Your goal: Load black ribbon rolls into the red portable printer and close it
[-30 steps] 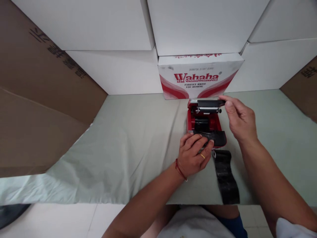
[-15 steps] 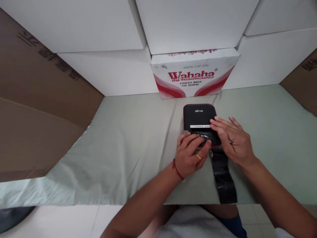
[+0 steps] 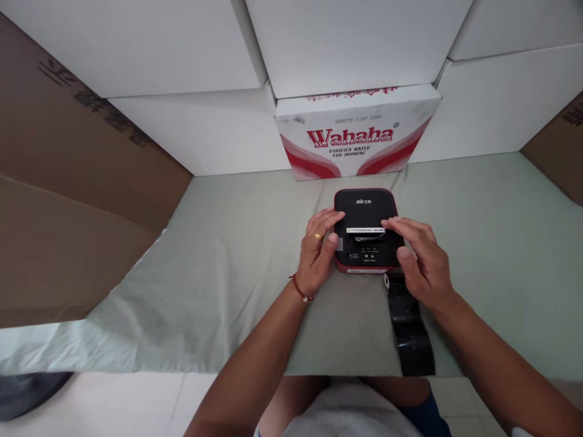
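A small printer (image 3: 364, 209) with a black lid and red base sits on the pale green cloth, lid down. My left hand (image 3: 319, 250), with a gold ring, clasps the printer's left side, fingers curled over the edge. My right hand (image 3: 421, 261) lies over the printer's right front, fingers stretched flat onto the lid by the white label (image 3: 362, 230). A black glossy strip (image 3: 413, 331) runs from under my right hand toward the table's near edge. A small white roll end (image 3: 387, 280) shows at the top of the strip.
A white and red "Wahaha" carton (image 3: 355, 136) stands right behind the printer. Plain white boxes (image 3: 204, 130) are stacked along the back. Brown cardboard (image 3: 68, 200) leans at the left, and more shows at the far right. The green cloth (image 3: 218, 273) covers the table.
The printer's lid was open a second ago with my right hand on it; it is now closed. My left hand moved from the front slot to the printer's left side.
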A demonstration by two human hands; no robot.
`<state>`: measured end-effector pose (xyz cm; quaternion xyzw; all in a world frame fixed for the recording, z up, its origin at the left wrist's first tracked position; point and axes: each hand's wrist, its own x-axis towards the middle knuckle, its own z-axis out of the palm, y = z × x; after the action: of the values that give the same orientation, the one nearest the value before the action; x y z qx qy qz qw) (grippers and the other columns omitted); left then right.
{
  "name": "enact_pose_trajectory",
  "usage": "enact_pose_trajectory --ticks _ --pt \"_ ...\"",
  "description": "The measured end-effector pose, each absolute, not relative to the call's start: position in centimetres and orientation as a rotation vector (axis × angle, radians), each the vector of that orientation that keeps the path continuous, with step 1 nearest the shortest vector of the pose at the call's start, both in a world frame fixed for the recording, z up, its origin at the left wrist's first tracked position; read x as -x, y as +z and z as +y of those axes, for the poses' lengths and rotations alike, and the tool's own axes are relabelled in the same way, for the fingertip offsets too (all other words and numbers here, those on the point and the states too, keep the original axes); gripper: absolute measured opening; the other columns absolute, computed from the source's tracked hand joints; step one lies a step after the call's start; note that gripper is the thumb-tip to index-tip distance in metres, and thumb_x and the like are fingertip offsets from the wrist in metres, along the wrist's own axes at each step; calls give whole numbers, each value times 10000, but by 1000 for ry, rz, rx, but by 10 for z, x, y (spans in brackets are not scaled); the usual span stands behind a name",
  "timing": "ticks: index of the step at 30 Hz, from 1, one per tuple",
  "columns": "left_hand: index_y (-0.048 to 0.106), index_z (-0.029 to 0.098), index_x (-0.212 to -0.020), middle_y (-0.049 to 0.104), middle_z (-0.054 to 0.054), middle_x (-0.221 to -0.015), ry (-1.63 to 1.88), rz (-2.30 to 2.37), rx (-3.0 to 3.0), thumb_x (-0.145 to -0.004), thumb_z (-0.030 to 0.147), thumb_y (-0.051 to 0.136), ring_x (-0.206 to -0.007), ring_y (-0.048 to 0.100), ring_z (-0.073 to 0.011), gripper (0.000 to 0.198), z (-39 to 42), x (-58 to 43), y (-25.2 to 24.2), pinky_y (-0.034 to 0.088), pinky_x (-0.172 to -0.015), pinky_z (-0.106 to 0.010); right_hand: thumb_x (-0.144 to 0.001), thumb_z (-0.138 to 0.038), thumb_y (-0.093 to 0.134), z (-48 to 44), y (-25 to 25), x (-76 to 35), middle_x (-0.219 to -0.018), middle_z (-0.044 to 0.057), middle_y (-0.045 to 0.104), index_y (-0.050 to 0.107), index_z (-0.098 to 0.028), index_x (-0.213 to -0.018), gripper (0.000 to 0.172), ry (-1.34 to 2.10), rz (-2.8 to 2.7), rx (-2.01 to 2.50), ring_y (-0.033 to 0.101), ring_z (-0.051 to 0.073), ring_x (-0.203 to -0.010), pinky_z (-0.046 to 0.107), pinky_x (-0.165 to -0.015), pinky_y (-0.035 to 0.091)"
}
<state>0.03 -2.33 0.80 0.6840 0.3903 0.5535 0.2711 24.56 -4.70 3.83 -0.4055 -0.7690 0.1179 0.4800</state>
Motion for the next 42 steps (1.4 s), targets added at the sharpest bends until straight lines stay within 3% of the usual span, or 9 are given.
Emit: enact_pose_trajectory --ticks 2,6,12,17,23,27,32,37,42 --pt "592 318 -1544 671 -102 -1564 1506 1019 -1789 -1117 589 502 -1529 577 -253 514 -20 -1 1 423 -1310 -506 -1111 -333 521 -50 39 -246 -1424 98 789 596 -315 -1619 515 319 -1907 957 662 309 -1402 597 -1189 519" --pt "233 403 -1739 375 -96 -1827 1436 980 -1620 -1027 639 593 -1695 402 -277 832 -9 1 -13 447 -1304 -491 -1117 -397 470 -56 40 -246 -1421 73 791 775 -333 -1386 412 268 -1969 856 647 336 -1423 661 -1267 423" --pt "143 423 -1765 341 -86 -1855 1336 1019 -1528 -855 188 701 -1716 374 -274 1092 2 5 -21 454 -1306 -499 -1098 -411 484 -64 39 -243 -1248 72 819 855 -346 -1171 384 153 -1936 866 649 336 -1299 604 -1141 516" --pt "24 468 -1761 252 -52 -1888 1317 1013 -1456 -882 152 669 -1749 290 -216 1135 -1 3 -23 417 -1351 -482 -1082 -366 528 -71 40 -242 -973 75 744 867 -344 -1159 349 60 -1892 892 619 292 -1067 492 -929 534" --pt "125 447 -1753 246 -80 -1886 1340 980 -1454 -990 406 709 -1731 341 -260 961 -2 1 -32 457 -1330 -484 -1017 -249 622 -67 44 -240 -920 39 742 850 -357 -1163 292 99 -1914 904 633 253 -931 453 -835 533" --pt "310 431 -1700 320 -115 -1840 1430 1136 -1489 -1048 469 677 -1621 513 -301 748 -33 9 -9 588 -1193 -451 -1001 -185 638 -80 66 -246 -1036 60 763 833 -346 -1158 298 169 -1853 990 689 249 -920 431 -782 564" --pt "419 359 -1700 372 -152 -1809 1274 1314 -2044 -1011 173 624 -1658 461 -359 742 -136 13 49 556 -1256 -597 -1024 -194 670 -121 92 -241 -926 22 742 814 -324 -1107 211 800 -1852 995 693 152 -729 270 -583 532" --pt "339 423 -1739 119 -111 -1906 1041 1224 -2386 -837 71 846 -1759 212 -417 1092 -209 2 45 552 -1268 -636 -939 -317 828 -161 60 -203 -1039 22 795 802 -306 -1323 385 1819 -1586 797 735 153 -881 265 -780 591" --pt "290 455 -1749 154 -147 -1897 1106 1301 -2219 -821 126 880 -1760 113 -466 1148 -224 7 18 524 -1228 -764 -913 -439 861 -181 28 -176 -1064 26 757 853 -278 -1221 347 2186 -1218 695 738 169 -933 316 -861 597"
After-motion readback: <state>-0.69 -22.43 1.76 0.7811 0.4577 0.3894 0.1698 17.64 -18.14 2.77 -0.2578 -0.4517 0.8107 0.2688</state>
